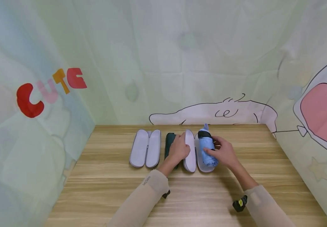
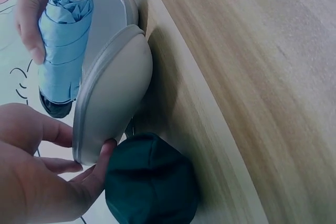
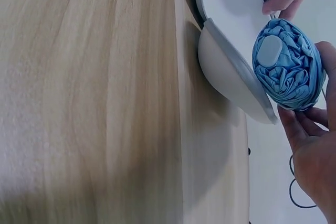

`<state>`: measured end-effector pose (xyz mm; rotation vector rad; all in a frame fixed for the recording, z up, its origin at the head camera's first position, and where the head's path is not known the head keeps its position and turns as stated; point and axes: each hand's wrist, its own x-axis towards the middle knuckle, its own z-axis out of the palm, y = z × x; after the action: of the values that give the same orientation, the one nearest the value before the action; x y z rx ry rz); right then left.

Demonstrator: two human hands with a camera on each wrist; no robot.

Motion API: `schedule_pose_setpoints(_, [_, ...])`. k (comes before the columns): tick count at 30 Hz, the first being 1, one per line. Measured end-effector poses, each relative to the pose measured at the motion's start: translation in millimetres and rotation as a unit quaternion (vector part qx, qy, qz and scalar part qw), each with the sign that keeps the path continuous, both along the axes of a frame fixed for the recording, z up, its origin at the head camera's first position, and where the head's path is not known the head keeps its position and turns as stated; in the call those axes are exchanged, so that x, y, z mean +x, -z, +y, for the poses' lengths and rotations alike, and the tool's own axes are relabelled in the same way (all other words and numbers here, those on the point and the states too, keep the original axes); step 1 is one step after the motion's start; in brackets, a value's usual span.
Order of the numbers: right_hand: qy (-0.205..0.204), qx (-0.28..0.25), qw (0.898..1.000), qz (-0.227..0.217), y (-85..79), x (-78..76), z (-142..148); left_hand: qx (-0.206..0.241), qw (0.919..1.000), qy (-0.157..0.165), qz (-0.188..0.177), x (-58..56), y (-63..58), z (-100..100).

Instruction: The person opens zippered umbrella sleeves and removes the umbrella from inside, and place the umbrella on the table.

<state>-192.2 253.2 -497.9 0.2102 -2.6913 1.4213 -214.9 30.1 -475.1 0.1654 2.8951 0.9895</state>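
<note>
A folded light blue umbrella point(image 1: 207, 154) with a black band is in my right hand point(image 1: 224, 152), the thumb on one side and fingers on the other. It lies over the right half of an open hard case point(image 1: 190, 157) with a pale grey lining. My left hand point(image 1: 179, 147) pinches the rim of the case's left half, which is tilted up in the left wrist view point(image 2: 118, 77). Beside that half lies a dark green fabric bundle point(image 2: 151, 182), partly hidden behind my left hand in the head view.
A second open case point(image 1: 139, 149) with a pale lining lies to the left on the wooden table point(image 1: 103, 189). A printed cloth backdrop point(image 1: 163, 63) stands behind the table's far edge and at both sides.
</note>
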Motion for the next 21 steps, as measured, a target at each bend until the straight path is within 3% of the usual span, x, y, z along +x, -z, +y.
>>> schedule_pose_setpoints(21, [0.010,0.011,1.000,0.006,-13.5,0.3,20.9,-0.001,1.0000,0.008,-0.002,-2.5,2.5,0.4])
